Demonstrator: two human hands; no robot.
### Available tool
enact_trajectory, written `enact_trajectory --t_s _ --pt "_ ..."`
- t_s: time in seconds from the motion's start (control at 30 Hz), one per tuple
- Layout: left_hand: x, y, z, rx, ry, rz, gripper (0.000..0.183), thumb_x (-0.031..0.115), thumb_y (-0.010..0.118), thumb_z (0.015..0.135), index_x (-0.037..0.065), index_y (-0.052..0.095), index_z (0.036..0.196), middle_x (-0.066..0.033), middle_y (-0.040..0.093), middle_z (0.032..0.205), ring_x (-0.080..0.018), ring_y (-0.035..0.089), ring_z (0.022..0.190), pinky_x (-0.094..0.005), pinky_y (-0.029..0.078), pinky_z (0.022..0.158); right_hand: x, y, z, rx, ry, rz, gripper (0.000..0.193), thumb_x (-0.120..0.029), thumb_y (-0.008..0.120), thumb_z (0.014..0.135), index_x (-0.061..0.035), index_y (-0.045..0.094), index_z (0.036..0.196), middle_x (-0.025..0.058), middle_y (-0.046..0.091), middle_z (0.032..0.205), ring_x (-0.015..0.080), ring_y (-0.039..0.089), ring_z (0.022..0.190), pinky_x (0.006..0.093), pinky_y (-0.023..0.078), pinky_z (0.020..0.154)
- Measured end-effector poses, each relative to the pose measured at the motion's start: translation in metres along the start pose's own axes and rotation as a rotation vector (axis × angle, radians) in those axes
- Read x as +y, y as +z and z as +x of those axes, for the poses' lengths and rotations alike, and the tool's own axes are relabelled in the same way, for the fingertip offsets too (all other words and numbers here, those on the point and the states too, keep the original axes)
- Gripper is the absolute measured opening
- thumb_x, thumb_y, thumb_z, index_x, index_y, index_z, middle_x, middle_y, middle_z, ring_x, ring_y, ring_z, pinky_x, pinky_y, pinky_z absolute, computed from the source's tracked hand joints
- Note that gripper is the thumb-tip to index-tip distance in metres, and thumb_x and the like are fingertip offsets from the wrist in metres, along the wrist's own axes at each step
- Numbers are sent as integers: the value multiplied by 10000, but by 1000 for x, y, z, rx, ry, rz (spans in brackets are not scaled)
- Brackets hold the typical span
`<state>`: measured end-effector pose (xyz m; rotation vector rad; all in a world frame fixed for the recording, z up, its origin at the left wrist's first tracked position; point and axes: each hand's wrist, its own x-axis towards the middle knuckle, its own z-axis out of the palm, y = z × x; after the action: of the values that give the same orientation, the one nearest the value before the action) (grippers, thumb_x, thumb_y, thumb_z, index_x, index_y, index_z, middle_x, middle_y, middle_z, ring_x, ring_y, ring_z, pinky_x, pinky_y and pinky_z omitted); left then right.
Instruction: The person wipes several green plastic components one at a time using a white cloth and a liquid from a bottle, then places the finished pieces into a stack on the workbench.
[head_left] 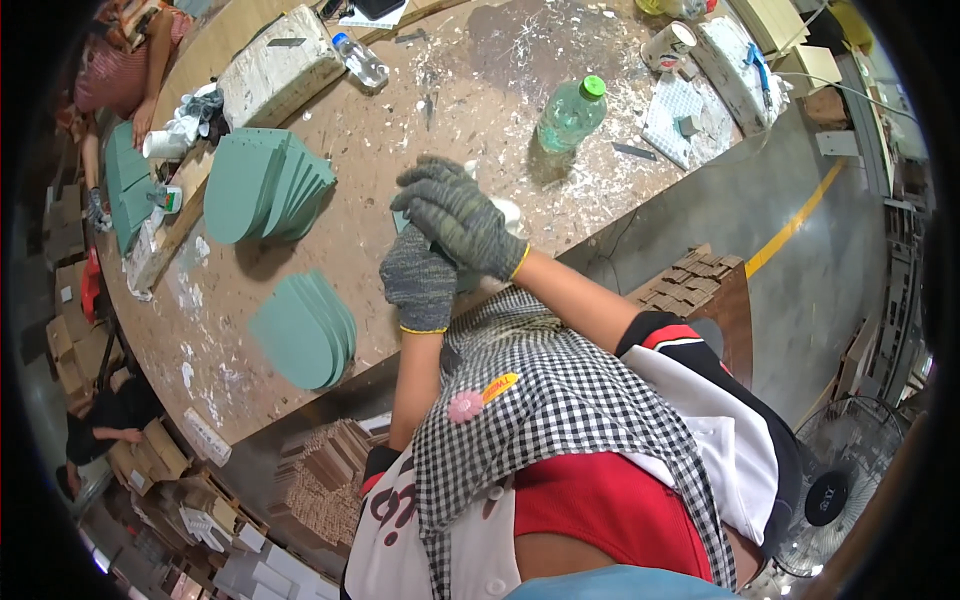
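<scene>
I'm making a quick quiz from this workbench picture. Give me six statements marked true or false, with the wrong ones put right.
1. The left hand and right hand are both gloved in grey. True.
2. A green-capped bottle is on the table. True.
3. The green-capped bottle is left of both hands. False: the green-capped bottle is to their right.
4. A stack of green pieces lies left of both hands. True.
5. The apron is plain red. False: the apron is black-and-white checked.
6. The fan is on the table. False: the fan is off the table, at lower right.
</scene>
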<state>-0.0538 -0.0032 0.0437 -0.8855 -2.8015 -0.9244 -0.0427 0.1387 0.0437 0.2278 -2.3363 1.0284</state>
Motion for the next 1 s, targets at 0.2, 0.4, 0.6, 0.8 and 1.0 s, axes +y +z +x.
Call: enact_trajectory --t_s 0.2,0.4,0.6,0.8,1.0 --pt "-14 2 15 -44 -177 -98 335 248 715 890 44 715 1155 -193 732 1010 -349 713 870 -417 553 774 64 20 -2 -178 306 471 375 -96 582 898 -87 636 1268 146 659 1214 321 633 1140 398 491 1028" --pt "2 -7 14 -121 -281 -1 355 259 720 875 53 717 1164 -192 730 1022 -348 714 873 -407 555 775 10 4 18 -76 722 456 276 -192 587 979 -58 652 1211 120 708 1026 266 675 1032 380 506 1002" --pt "-16 3 11 -118 -166 26 413 217 739 828 15 705 1187 -216 735 996 -348 719 856 -410 555 775 -7 6 11 -13 345 243 243 -205 549 1012 -80 658 1190 92 652 1013 228 648 992 353 503 967" --pt "-10 -14 26 18 -177 -139 356 282 742 891 42 713 1153 -198 732 1019 -348 718 878 -405 561 769 95 32 -5 -276 333 347 318 -182 478 1034 -57 647 1272 153 628 1288 273 594 1202 344 434 1076" --pt "-15 -25 -14 156 -363 -542 364 144 777 859 -15 694 1175 -131 743 1052 -220 696 920 -357 537 855 132 -5 -52 86 605 609 347 -133 500 983 -41 576 1309 136 632 1195 245 615 1094 366 519 963"
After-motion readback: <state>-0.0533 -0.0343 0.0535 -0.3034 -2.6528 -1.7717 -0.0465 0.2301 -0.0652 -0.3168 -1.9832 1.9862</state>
